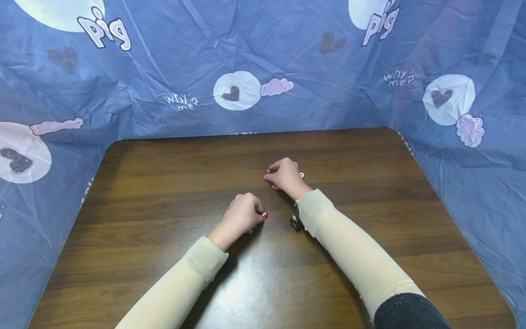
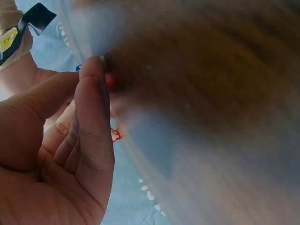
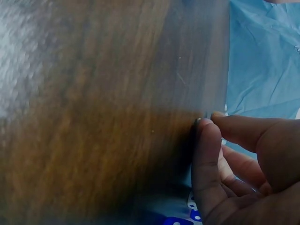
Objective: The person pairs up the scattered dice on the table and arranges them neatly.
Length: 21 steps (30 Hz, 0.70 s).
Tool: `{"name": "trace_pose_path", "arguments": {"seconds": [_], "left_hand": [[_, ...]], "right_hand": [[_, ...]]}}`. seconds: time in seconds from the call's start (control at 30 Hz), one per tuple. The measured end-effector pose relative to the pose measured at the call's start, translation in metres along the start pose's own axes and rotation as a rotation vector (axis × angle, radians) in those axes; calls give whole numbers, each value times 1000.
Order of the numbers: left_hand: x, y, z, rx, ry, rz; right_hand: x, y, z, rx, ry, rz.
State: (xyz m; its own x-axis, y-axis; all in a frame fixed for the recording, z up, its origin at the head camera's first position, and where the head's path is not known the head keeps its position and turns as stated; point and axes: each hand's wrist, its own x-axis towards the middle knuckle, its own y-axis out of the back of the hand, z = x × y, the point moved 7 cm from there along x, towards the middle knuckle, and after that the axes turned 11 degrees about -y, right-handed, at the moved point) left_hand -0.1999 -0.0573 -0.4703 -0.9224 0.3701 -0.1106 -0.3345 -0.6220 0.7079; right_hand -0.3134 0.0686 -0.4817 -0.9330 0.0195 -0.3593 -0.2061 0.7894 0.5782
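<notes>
In the head view, my left hand pinches a red die between thumb and fingertips, low over the brown table. Farther back and to its right, the thumb and index finger of my right hand pinch a second red die with white pips. A white die peeks out behind the right hand, mostly hidden by it. The right wrist view shows a blue die and a white piece with dark marks below the right fingers.
A blue printed cloth hangs behind and along both sides of the table. A black wrist device sits at the right cuff. Light glares off the table front between the forearms.
</notes>
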Motion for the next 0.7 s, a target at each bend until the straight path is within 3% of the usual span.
{"name": "trace_pose_path", "arguments": {"seconds": [0.7], "left_hand": [[0, 0, 1, -11, 1, 16]], "right_hand": [[0, 1, -1, -34, 17, 51]]}}
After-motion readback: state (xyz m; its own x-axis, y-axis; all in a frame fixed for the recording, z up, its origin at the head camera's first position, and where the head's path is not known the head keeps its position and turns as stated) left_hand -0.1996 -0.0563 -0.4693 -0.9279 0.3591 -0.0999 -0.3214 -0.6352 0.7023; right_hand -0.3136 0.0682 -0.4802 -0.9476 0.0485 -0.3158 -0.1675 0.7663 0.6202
